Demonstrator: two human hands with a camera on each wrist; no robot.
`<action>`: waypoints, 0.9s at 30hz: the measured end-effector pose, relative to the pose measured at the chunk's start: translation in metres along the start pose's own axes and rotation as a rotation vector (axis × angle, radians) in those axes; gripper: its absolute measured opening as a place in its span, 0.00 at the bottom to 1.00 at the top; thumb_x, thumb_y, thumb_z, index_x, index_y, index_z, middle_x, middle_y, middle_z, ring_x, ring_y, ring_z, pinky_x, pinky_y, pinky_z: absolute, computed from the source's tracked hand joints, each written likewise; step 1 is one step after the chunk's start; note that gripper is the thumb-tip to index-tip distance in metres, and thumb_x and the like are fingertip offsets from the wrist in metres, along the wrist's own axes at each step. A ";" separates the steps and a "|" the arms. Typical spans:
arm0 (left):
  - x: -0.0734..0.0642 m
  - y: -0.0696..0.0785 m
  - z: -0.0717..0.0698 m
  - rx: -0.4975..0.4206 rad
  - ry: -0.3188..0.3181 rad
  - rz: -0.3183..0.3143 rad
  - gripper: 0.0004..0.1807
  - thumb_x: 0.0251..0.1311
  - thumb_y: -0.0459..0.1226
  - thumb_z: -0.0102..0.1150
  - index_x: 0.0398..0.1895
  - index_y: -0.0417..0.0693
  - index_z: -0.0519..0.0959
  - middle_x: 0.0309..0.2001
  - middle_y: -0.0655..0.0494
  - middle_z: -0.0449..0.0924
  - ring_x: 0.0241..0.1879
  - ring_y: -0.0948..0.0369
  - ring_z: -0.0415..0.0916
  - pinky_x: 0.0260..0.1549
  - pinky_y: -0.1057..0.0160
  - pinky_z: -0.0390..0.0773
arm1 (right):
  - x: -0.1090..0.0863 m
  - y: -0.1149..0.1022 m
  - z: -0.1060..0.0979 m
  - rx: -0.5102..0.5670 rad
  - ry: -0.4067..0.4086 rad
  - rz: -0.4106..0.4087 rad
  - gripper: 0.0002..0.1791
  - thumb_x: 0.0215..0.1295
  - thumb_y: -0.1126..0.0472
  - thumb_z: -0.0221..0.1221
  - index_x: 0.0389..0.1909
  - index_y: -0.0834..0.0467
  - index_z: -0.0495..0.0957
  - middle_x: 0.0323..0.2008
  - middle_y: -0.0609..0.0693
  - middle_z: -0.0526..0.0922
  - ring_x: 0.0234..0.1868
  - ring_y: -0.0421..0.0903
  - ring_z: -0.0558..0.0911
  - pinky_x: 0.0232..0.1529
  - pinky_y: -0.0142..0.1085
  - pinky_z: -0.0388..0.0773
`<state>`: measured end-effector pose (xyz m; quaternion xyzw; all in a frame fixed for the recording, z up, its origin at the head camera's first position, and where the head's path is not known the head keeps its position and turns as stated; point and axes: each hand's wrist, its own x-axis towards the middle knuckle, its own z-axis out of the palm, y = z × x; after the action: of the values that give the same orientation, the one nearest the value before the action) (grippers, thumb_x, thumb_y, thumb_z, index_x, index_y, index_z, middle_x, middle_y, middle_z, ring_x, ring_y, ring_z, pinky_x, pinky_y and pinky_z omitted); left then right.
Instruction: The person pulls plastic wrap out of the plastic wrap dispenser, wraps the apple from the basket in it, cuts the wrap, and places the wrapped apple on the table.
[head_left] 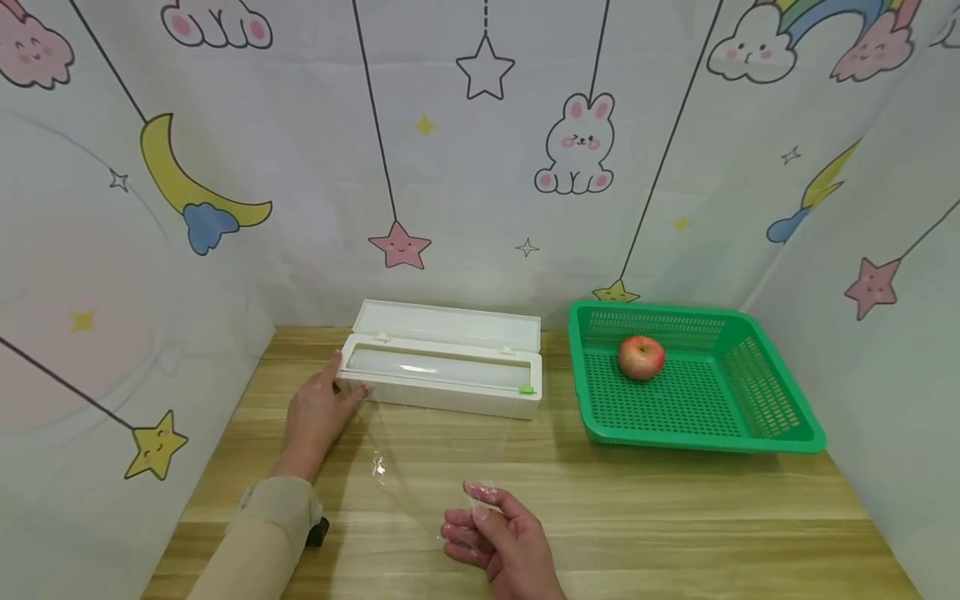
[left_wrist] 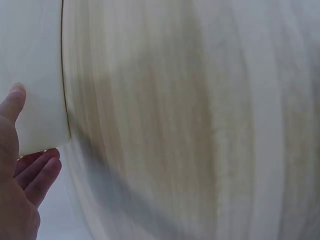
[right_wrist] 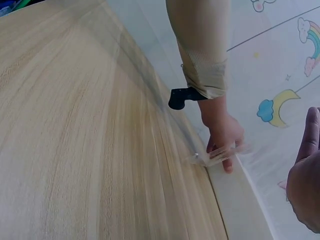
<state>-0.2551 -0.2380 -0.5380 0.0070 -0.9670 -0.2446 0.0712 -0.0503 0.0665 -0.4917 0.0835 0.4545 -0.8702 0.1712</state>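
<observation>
A white cling film dispenser (head_left: 450,400) stands with its lid (head_left: 450,325) raised, showing the film roll (head_left: 438,367) inside. My left hand (head_left: 318,412) grips its left end; in the left wrist view the thumb of that hand (left_wrist: 25,175) lies on the white wall (left_wrist: 42,75) and the other fingers reach round its end. Clear cling film (head_left: 378,468) stretches from the dispenser toward me. Its near edge is pinched between the thumb and index finger of my right hand (head_left: 510,542), held before the dispenser. A green slider (head_left: 527,390) sits at the front rail's right end.
To the right of the dispenser is a green plastic basket (head_left: 705,444) with a red apple (head_left: 641,358) in it. Behind the wooden table (head_left: 675,525) hangs a white cloth (head_left: 480,167) with cartoon prints. A black device (head_left: 317,532) is on the left wrist.
</observation>
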 end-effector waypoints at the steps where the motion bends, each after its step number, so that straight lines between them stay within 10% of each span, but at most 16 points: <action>1: 0.000 -0.001 0.000 -0.009 0.000 0.005 0.50 0.70 0.57 0.68 0.84 0.43 0.57 0.61 0.23 0.76 0.57 0.27 0.77 0.56 0.29 0.78 | 0.000 0.000 -0.001 -0.001 -0.007 -0.003 0.17 0.81 0.66 0.55 0.66 0.63 0.77 0.45 0.54 0.92 0.47 0.46 0.92 0.52 0.45 0.88; 13: 0.008 0.001 -0.008 -0.006 -0.129 0.042 0.57 0.67 0.63 0.65 0.88 0.51 0.48 0.73 0.22 0.63 0.67 0.24 0.67 0.67 0.26 0.68 | -0.001 -0.001 -0.005 -0.002 -0.048 -0.004 0.18 0.81 0.65 0.56 0.67 0.63 0.76 0.45 0.53 0.92 0.47 0.45 0.92 0.53 0.44 0.88; 27: 0.008 0.008 0.002 -0.059 -0.070 -0.005 0.56 0.68 0.58 0.68 0.87 0.47 0.49 0.72 0.18 0.63 0.67 0.22 0.67 0.67 0.26 0.67 | -0.003 0.002 -0.005 -0.011 -0.019 -0.038 0.18 0.81 0.67 0.54 0.67 0.61 0.76 0.45 0.53 0.92 0.47 0.46 0.92 0.53 0.45 0.88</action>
<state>-0.2636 -0.2301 -0.5347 -0.0012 -0.9612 -0.2735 0.0368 -0.0468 0.0702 -0.4958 0.0657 0.4592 -0.8714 0.1594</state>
